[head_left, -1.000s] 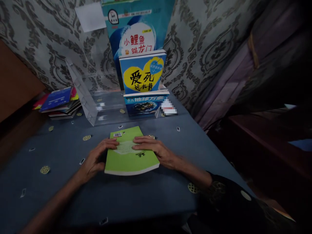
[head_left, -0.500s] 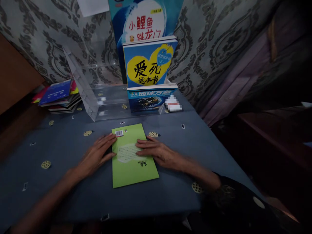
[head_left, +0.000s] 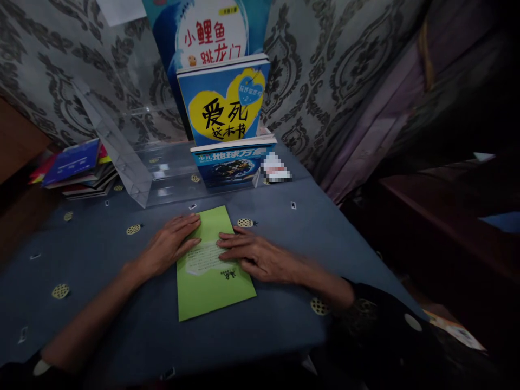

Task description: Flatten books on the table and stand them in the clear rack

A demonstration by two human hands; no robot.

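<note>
A thin green book [head_left: 203, 298] lies on the table with a printed text block and a small dark drawing facing up. My left hand [head_left: 173, 242] rests over its upper left part, fingers stretched out, covering the corner where the barcode is. My right hand [head_left: 260, 254] lies on the book's right side with its fingers flat and apart, the fingertips on the text block. Neither hand grips the book.
Behind the book stands a clear tiered rack [head_left: 136, 181] holding a blue book with an Earth picture [head_left: 229, 170], a blue-and-yellow book [head_left: 225, 103] and a taller teal book [head_left: 211, 32]. Several books are stacked in a pile [head_left: 81, 168] at left. The table's right edge [head_left: 349, 219] slopes away.
My left hand has slid further onto the green book, over the barcode. My right hand stays on the book. The whole view has shifted slightly.
</note>
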